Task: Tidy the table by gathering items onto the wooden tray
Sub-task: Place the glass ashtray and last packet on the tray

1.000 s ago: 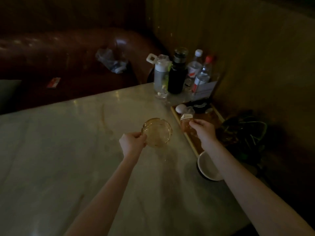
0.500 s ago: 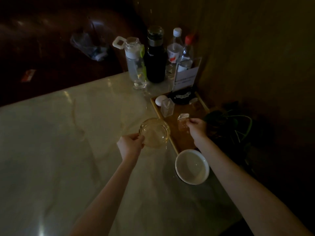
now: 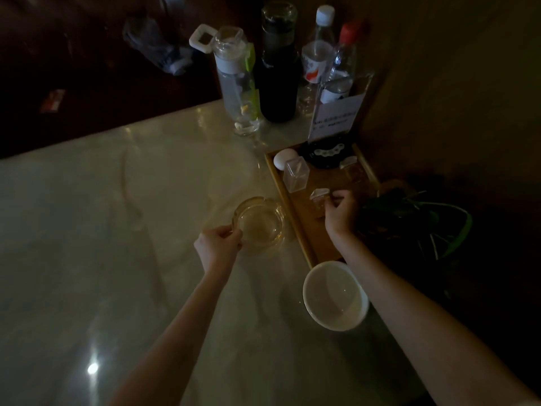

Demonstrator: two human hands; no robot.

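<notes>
Wooden tray lies along the table's right edge, running from about one o'clock toward four o'clock of the amber glass ashtray, which sits on the table just beside the tray's left rim. From the head camera, the left hand pinches the ashtray's near-left rim, at its seven o'clock, between thumb and fingers. The right hand is over the tray, fingers closed round a small clear container standing on the wood. At twelve o'clock of that container stands a second clear container, with a white egg-shaped object touching or just behind it at the tray's far-left corner. A dark round object fills the tray's far end. A white bowl rests at the tray's near end, at five o'clock of the ashtray. Beyond the tray stand a sign card and four bottles. Green leaves lie off the table at three o'clock.
</notes>
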